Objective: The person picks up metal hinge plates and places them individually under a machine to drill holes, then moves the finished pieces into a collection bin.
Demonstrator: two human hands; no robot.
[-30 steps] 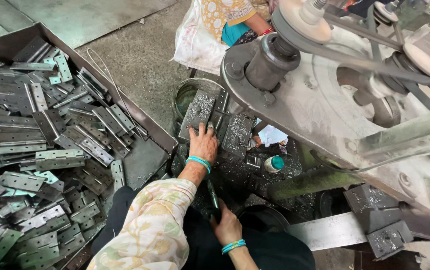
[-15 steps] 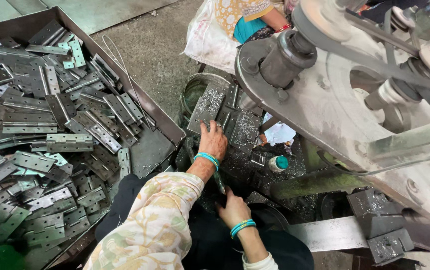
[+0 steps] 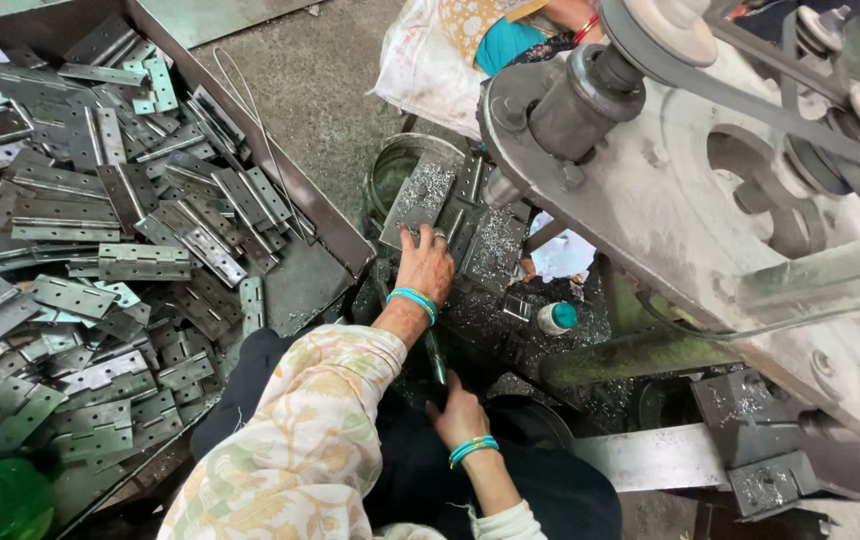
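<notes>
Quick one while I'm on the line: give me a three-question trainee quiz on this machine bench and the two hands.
1. True or false: the left hand lies flat on the metal plate under the machine.
2. What fills the tray at the person's left? A) flat metal hinges B) wooden blocks C) coiled rope
3. What is the right hand closed around?

Key
1. True: the fingers are spread on the plate, which is strewn with metal shavings.
2. A: grey hinges lie piled across the tray.
3. A thin dark lever that rises from the hand toward the machine; what it connects to cannot be seen.
</notes>
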